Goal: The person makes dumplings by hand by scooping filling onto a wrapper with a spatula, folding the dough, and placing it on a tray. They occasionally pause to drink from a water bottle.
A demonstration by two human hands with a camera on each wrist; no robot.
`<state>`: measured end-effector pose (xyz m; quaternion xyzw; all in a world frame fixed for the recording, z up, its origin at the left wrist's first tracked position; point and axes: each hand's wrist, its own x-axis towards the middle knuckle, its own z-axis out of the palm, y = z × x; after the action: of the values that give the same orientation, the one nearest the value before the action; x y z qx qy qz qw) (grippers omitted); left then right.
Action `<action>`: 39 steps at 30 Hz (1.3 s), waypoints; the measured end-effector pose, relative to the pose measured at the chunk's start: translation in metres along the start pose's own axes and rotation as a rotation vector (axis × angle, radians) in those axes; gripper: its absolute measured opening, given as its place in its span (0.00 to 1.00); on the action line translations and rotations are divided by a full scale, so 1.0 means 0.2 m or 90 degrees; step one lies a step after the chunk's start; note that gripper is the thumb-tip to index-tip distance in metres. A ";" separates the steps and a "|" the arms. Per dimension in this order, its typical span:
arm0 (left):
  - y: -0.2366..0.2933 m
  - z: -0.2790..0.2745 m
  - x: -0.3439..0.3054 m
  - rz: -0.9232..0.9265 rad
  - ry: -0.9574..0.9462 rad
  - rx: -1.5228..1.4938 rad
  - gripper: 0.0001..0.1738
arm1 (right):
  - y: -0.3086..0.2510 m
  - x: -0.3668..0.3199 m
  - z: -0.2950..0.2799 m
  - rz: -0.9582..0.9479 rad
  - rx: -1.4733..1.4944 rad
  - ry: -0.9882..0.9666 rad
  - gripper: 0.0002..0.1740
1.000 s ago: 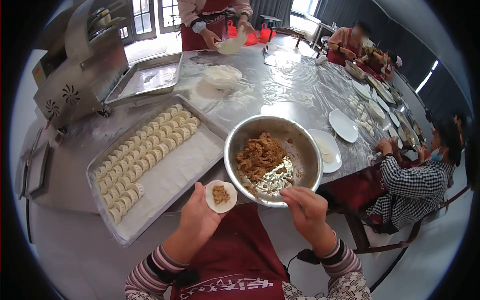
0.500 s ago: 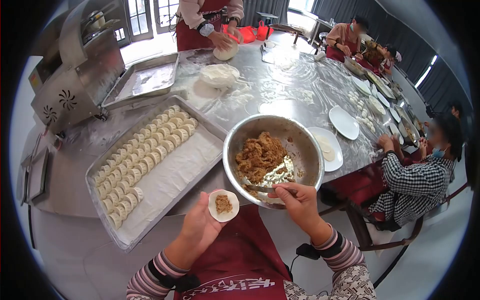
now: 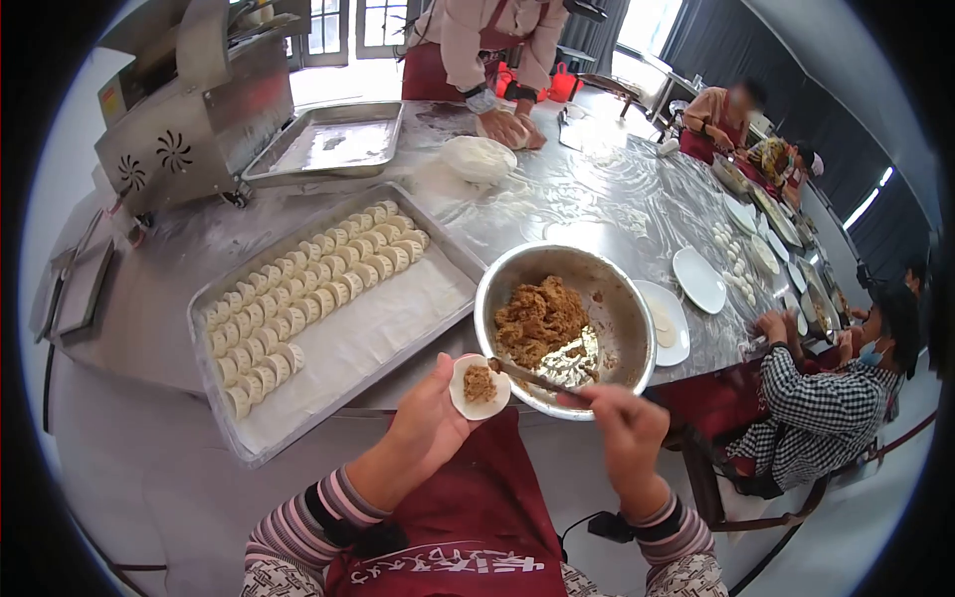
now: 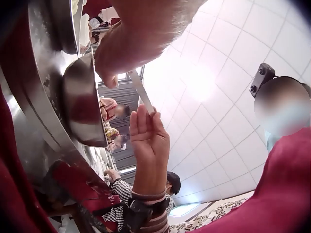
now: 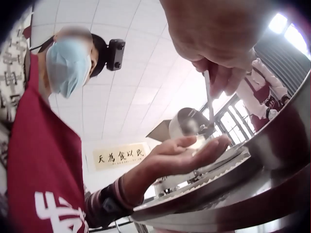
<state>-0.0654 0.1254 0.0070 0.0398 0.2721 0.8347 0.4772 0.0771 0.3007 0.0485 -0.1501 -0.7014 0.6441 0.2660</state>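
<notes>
On my upturned left hand lies a round dumpling wrapper with a patch of brown filling in its middle. The right wrist view shows that palm facing up, its fingers nearly straight under the wrapper. My right hand grips the end of a narrow flat metal spatula. The tip of the spatula overlaps the wrapper's upper edge, beside the filling. Just beyond the hands stands a steel bowl holding a mound of brown filling mixture.
Left of the bowl, a lined metal tray carries rows of pleated dumplings. White plates stand to the right, one with wrappers on it. A steel machine and another tray are at the back left. Other people work around the table.
The spatula has moved from over the bowl to the wrapper's edge. The head view has shifted a little. Across the table, a person's hands have come down onto dough.
</notes>
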 end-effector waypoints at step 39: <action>0.03 -0.05 -0.14 -0.028 -0.127 0.039 0.39 | -0.14 -0.04 0.03 0.079 0.183 -0.007 0.10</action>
<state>-0.0581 0.0958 0.0065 0.1309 0.2495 0.8073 0.5185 0.0845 0.2881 0.0736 -0.1502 -0.5928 0.7537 0.2405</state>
